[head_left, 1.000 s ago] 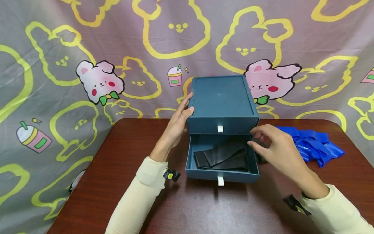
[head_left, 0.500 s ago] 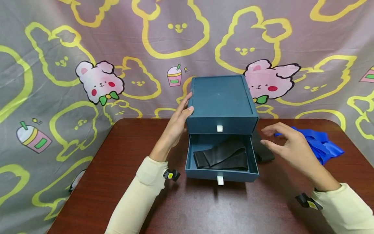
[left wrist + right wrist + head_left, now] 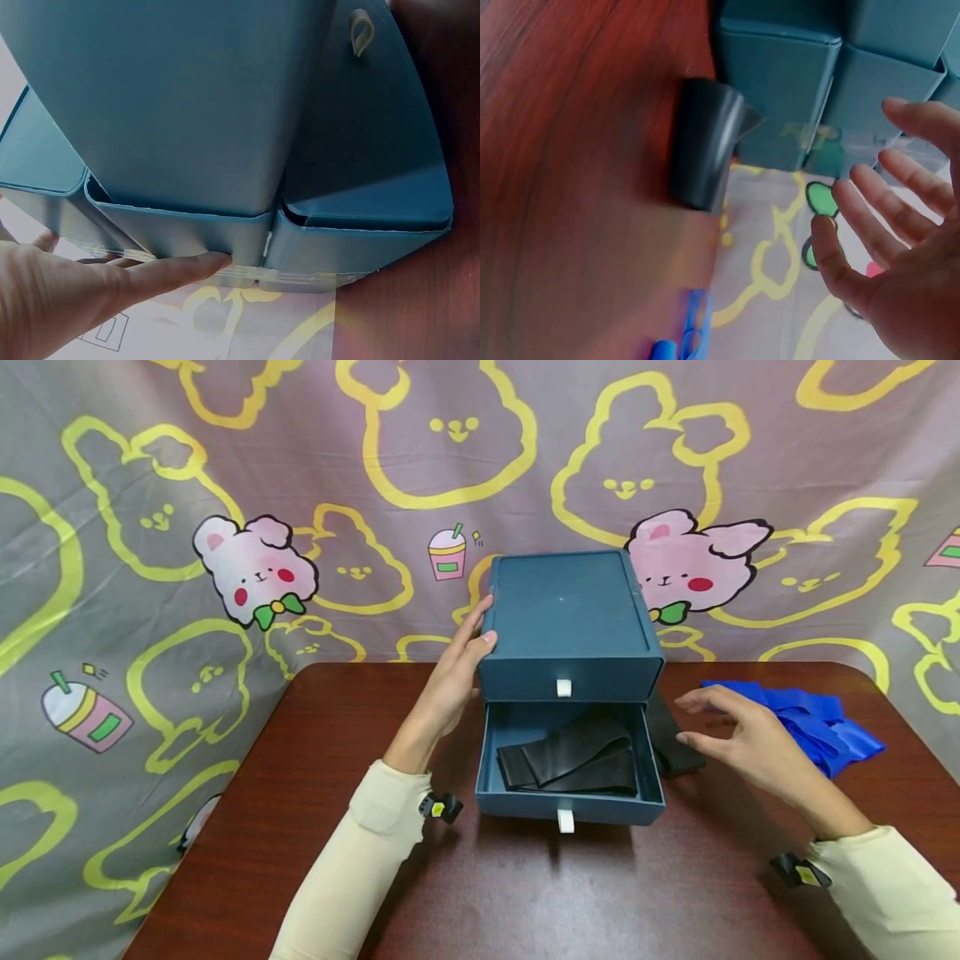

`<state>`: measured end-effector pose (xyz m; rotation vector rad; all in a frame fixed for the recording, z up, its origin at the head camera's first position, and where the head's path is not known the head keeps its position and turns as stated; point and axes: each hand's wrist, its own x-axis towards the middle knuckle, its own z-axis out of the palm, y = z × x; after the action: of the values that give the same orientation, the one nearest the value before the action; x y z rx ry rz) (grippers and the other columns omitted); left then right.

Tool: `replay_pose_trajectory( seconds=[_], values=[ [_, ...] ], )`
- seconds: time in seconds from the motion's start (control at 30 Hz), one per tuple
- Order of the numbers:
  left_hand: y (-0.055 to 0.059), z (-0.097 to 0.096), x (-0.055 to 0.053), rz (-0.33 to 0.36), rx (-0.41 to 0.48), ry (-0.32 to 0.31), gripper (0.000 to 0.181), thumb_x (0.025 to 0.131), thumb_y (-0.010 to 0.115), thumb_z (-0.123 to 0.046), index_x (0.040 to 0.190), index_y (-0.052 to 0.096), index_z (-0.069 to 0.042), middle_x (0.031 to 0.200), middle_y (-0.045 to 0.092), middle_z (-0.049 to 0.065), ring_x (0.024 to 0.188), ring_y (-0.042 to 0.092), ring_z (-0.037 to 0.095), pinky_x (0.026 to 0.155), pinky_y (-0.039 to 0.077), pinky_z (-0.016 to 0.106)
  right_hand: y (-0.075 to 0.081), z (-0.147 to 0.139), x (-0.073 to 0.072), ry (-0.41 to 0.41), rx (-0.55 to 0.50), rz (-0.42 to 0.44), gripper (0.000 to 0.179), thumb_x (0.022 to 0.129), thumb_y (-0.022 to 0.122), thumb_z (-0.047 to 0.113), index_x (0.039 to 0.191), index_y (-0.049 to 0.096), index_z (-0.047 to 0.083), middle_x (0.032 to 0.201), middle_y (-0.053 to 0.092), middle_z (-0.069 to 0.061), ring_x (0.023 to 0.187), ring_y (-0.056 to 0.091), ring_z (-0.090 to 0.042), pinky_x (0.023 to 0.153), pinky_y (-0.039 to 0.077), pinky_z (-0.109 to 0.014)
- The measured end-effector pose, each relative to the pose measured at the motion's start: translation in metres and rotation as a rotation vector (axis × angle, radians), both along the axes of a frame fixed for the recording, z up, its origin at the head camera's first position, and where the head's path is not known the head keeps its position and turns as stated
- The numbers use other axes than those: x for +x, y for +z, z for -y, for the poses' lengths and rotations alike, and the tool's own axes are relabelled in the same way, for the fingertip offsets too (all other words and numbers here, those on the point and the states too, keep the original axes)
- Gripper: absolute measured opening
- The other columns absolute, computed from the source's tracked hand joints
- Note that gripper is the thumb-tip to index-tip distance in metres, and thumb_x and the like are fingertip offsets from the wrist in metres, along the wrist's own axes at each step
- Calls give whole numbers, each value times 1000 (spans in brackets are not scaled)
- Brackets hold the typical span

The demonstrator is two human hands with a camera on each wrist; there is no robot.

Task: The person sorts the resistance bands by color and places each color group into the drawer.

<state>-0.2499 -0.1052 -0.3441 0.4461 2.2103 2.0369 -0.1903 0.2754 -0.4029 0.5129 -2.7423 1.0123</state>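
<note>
A blue drawer box [image 3: 562, 610] stands on the table, its middle drawer [image 3: 570, 810] pulled out towards me. Folded black band [image 3: 577, 760] lies inside that drawer. My left hand [image 3: 442, 689] rests against the box's left side, fingers extended; in the left wrist view its thumb [image 3: 191, 268] lies along the side wall. To the right of the box, my right hand [image 3: 750, 743] hovers with relaxed, slightly bent fingers and holds nothing. It is nearest to another black band [image 3: 678, 752], which stands rolled beside the box in the right wrist view.
A crumpled heap of blue band [image 3: 817, 718] lies at the right rear of the brown table [image 3: 337, 718]. Behind the table hangs a patterned cloth [image 3: 360, 468]. White pull tabs stick out from the drawer fronts.
My right hand has moved right, away from the drawer's right edge, uncovering the black band beside the box. The left hand, box and drawer stay where they were.
</note>
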Motion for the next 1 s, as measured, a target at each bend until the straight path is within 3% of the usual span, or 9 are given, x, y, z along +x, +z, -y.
replay_pose_trajectory(
  seconds=[0.07,0.17,0.3,0.63,1.0],
  values=[
    [0,0,0,2,1,0,57,109,47,-43,162,29,-47,176,10,-7,160,17,32,111,22,86,-2,-2,-1,7,14,23,42,93,80,19,132,66,9,130,68,-16,113,64,-37,86,48,-12],
    [0,0,0,4,3,-2,57,109,47,-42,163,29,-47,176,10,-7,160,17,32,111,22,86,-8,-5,-5,53,25,115,49,93,80,19,138,62,8,137,64,-19,124,60,-42,98,57,-40],
    [0,0,0,5,4,-3,56,109,47,-42,162,29,-47,176,10,-7,160,18,32,112,22,86,-19,-11,-11,143,11,234,57,92,80,14,143,58,4,144,59,-24,132,54,-52,101,47,-73],
    [0,0,0,10,9,0,56,109,48,-42,162,30,-48,176,11,-7,158,20,34,112,23,84,-37,-20,-22,243,-32,307,60,88,81,8,143,57,3,147,58,-27,140,45,-60,106,35,-80],
    [1,0,0,15,8,-5,56,109,48,-42,161,30,-49,176,11,-8,159,19,30,112,24,84,-43,-19,-29,237,57,285,33,89,77,4,122,76,9,139,65,-23,128,57,-51,99,49,-71]
  ],
)
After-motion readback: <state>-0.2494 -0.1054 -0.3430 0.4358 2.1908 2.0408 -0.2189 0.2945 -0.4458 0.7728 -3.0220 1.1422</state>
